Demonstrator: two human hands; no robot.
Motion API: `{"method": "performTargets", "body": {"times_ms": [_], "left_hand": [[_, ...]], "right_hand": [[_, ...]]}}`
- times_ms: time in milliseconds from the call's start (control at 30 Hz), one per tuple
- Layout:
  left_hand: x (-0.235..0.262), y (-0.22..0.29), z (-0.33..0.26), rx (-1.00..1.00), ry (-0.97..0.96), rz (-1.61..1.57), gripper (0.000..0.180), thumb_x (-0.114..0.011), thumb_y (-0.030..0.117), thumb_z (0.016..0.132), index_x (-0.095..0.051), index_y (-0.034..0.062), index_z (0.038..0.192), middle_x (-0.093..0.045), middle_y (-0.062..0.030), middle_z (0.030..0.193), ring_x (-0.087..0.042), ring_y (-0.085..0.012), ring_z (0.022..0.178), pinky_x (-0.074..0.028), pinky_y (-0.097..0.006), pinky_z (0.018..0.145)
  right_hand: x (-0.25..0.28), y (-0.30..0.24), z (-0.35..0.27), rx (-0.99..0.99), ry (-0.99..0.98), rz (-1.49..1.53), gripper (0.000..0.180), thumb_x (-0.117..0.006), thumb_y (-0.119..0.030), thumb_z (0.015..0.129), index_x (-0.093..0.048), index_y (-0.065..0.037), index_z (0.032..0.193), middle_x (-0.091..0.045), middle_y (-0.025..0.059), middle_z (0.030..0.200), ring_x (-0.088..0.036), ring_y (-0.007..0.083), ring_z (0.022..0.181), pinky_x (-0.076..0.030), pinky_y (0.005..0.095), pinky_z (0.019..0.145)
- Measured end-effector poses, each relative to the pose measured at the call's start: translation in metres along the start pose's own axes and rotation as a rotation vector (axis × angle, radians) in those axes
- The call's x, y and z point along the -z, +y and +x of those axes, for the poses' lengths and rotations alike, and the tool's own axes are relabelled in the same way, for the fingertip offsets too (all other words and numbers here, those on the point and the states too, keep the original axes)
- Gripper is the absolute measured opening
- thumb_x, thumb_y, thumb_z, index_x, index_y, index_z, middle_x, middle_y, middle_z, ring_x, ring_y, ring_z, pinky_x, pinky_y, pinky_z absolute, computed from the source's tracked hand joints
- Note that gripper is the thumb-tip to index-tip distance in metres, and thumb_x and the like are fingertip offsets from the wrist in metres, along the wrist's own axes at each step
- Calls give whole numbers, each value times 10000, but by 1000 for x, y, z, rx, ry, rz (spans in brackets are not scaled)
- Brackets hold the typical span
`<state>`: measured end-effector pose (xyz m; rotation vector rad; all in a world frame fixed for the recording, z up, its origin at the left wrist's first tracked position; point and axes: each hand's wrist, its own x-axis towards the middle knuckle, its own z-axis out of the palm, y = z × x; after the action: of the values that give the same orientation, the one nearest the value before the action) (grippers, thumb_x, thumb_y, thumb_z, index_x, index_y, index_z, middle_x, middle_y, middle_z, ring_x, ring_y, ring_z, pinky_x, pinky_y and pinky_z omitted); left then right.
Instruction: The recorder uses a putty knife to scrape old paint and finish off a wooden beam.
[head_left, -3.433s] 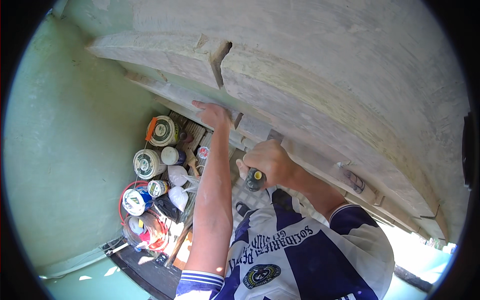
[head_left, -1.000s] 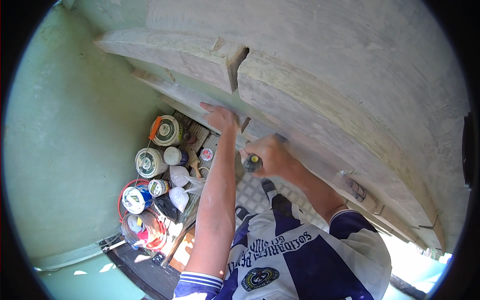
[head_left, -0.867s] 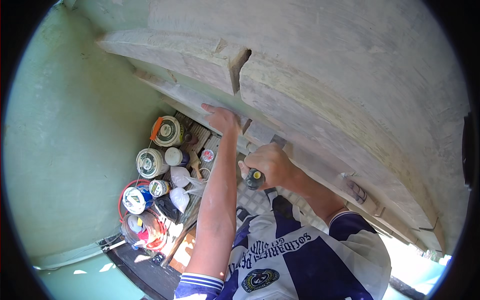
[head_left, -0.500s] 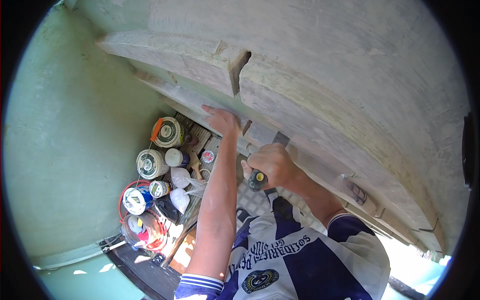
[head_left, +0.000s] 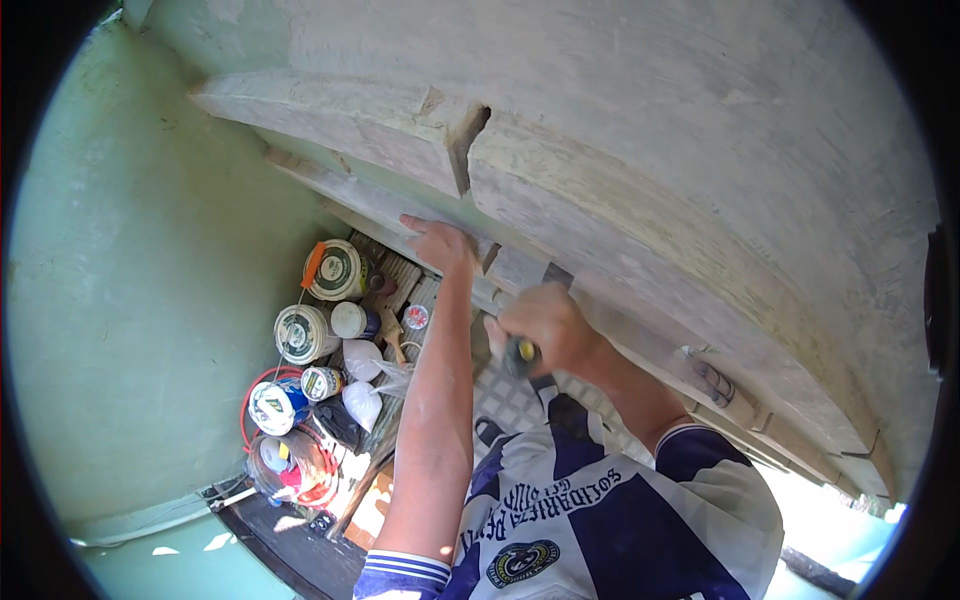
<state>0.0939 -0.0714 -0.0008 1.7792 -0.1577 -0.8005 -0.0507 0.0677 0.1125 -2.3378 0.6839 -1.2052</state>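
My left hand [head_left: 440,243] is raised, its fingers pressed flat against the lower edge of a pale plaster cornice [head_left: 560,190] that curves along the top of the wall. My right hand [head_left: 545,325] is closed round the dark handle of a putty knife [head_left: 530,325]; its metal blade rests against the cornice just to the right of the left hand. A rough notch [head_left: 465,145] breaks the moulding above the left hand. My blue and white shirt [head_left: 600,520] fills the lower middle of the view.
Far below on a wooden platform [head_left: 400,290] stand several paint tins [head_left: 335,270], white bags [head_left: 360,400] and a coil of red cable [head_left: 300,470]. The pale green wall [head_left: 130,300] fills the left side. A checkered metal step [head_left: 505,400] shows under my arms.
My right hand has worked the putty knife back and forth a little along the cornice edge. The left hand has stayed pressed against the moulding.
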Motion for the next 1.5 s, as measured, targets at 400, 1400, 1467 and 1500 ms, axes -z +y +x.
{"method": "performTargets", "body": {"times_ms": [400,1400,1467,1500], "left_hand": [[-1,11,-10,22,14,69,931,-207,664,990,-401,-190,1307,-525,-406,1254,-517,-527,1177,-425,-541,1010],[-2,1,4,10,-3,44,957,-189,682,979,-371,-183,1346,-521,-405,1269,-532,-519,1175,-434,-529,1016],[-1,-1,3,-4,-12,32,956,-192,683,979,-384,-183,1335,-522,-405,1268,-535,-519,1168,-438,-527,1012],[1,-2,1,-16,-23,22,955,-195,683,979,-397,-183,1325,-523,-406,1266,-538,-520,1161,-441,-525,1008]], "right_hand": [[3,5,-2,-45,4,-8,244,-797,-175,612,-629,-116,779,-620,67,656,-638,330,650,-483,434,600],[8,1,-18,-1,-35,-22,201,-775,-176,739,-580,-136,710,-574,42,636,-597,267,549,-456,396,524],[13,-14,-21,42,3,-1,203,-783,-197,706,-589,-144,724,-589,28,654,-607,275,570,-463,393,535],[13,-18,-18,73,54,-24,233,-760,-115,728,-535,-122,668,-514,47,599,-544,272,510,-408,397,491]]}}
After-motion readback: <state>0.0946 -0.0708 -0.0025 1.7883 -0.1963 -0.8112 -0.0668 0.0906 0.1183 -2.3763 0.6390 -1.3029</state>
